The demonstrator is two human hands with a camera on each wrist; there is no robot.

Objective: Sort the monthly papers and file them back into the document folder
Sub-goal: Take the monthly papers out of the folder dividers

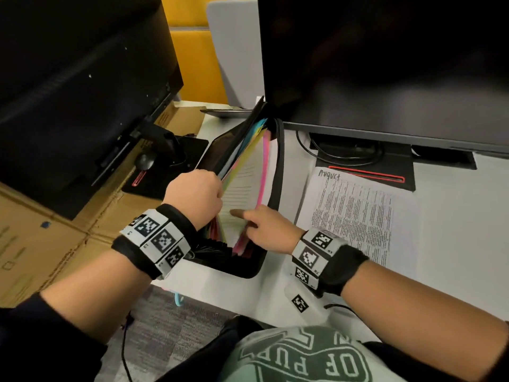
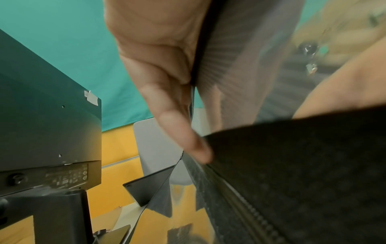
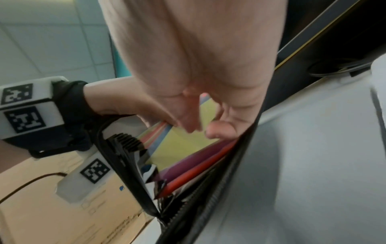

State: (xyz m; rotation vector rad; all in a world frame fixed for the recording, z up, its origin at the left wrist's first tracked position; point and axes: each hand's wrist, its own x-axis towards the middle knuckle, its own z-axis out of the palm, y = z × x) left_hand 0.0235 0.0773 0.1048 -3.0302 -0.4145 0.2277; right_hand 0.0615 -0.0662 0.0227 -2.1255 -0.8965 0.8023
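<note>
A black expanding document folder [image 1: 275, 172] stands open on the white desk [image 1: 454, 216], its coloured dividers [image 1: 249, 150] fanned out. My left hand [image 1: 196, 191] grips the front cover and the nearer dividers and holds them to the left; in the left wrist view my thumb [image 2: 183, 132] lies against the black folder [image 2: 292, 165]. My right hand [image 1: 263, 227] reaches into the gap, its index finger laid straight on a printed sheet [image 1: 242, 188] inside. The right wrist view shows my fingers [image 3: 188, 122] among yellow, purple and red dividers [image 3: 177, 145]. A printed stack headed "August" [image 1: 355, 216] lies right of the folder.
Two dark monitors [image 1: 68, 92] [image 1: 385, 64] stand over the desk, the folder's far end right under the right one. Its base [image 1: 371, 172] and cables [image 1: 344, 157] lie behind the August stack. Cardboard boxes [image 1: 41, 238] sit at the left, below the desk edge.
</note>
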